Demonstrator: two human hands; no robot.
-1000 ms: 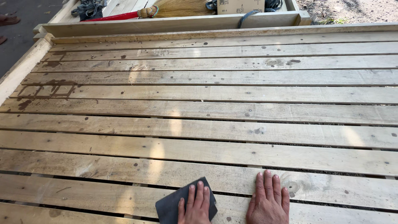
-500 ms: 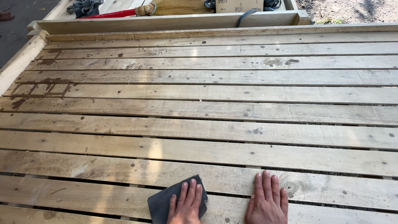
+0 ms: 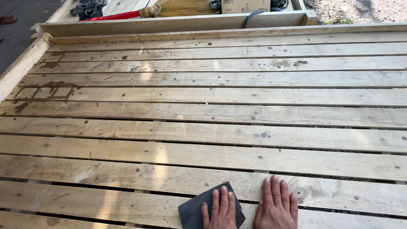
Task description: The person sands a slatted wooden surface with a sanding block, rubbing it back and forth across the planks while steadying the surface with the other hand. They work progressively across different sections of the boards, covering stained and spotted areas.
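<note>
My left hand (image 3: 218,210) lies flat on a dark grey sanding pad (image 3: 193,210) and presses it onto a pale wooden plank (image 3: 127,180) at the near edge of the view. Its fingers point away from me and cover the pad's right half. Just to the right, my right hand (image 3: 276,204) rests palm down on the same plank with fingers spread and nothing in it. The two hands are almost touching. The planks run left to right, with narrow gaps between them and dark knots and stains.
A raised wooden rail (image 3: 169,26) borders the far side and another (image 3: 19,70) the left. Beyond the far rail lie a straw broom with a red handle (image 3: 161,9), a cardboard box (image 3: 245,5) and dark cloth (image 3: 87,7).
My left hand slid the pad left along the plank, then back right, close to my right hand. My right hand stayed in place.
</note>
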